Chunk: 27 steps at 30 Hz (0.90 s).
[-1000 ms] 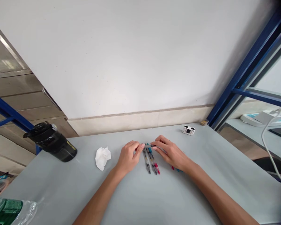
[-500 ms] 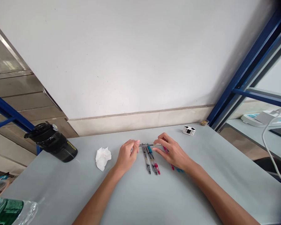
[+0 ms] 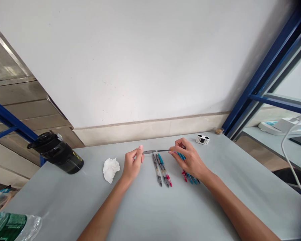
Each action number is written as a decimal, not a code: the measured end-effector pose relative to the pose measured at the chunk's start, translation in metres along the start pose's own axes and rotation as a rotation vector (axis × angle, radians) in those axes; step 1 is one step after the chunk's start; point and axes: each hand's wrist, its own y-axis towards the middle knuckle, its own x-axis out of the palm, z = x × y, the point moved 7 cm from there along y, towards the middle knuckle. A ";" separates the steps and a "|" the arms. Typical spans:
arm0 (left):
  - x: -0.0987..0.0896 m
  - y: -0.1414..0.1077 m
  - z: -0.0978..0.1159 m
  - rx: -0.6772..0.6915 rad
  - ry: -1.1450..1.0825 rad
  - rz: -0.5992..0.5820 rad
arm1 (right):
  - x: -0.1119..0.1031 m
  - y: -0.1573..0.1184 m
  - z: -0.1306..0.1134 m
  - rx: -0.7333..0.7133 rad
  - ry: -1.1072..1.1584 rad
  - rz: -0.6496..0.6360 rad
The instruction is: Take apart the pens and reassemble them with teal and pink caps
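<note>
My left hand (image 3: 132, 164) is closed on a grey pen grip section (image 3: 149, 152), the thumb pressed along its left end. A thin dark refill (image 3: 163, 150) runs out of that piece to the right. My right hand (image 3: 189, 158) pinches the refill's far end between thumb and fingertips. Below, between the hands, pens with clear barrels and grey, teal and red parts (image 3: 163, 170) lie side by side on the grey table (image 3: 150, 207). Under my right hand is another group of red, teal and dark pens (image 3: 190, 178), partly hidden by it.
A crumpled white tissue (image 3: 111, 170) lies left of my left hand. Beyond it a black bottle (image 3: 57, 152) leans in view, and a green-labelled clear bottle (image 3: 13, 226) fills the near left corner. A small white device (image 3: 202, 139) and a little tub (image 3: 218, 131) sit at the back right.
My hands have moved apart and slightly up, my left hand to the left. More of the dark refill shows between them. The pens under my right hand are more exposed.
</note>
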 end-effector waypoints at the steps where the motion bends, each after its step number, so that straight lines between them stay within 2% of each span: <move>1: -0.001 0.000 -0.001 -0.007 -0.028 0.008 | -0.001 0.000 0.001 0.001 0.003 0.008; 7: -0.004 0.002 0.001 -0.020 -0.089 0.034 | -0.004 0.000 0.001 0.006 0.016 0.018; 15: 0.000 0.000 0.001 -0.016 -0.045 0.001 | -0.002 0.001 -0.001 -0.006 0.026 0.001; 27: 0.033 -0.012 0.019 0.099 0.126 -0.254 | 0.020 -0.006 -0.013 -0.041 0.066 -0.148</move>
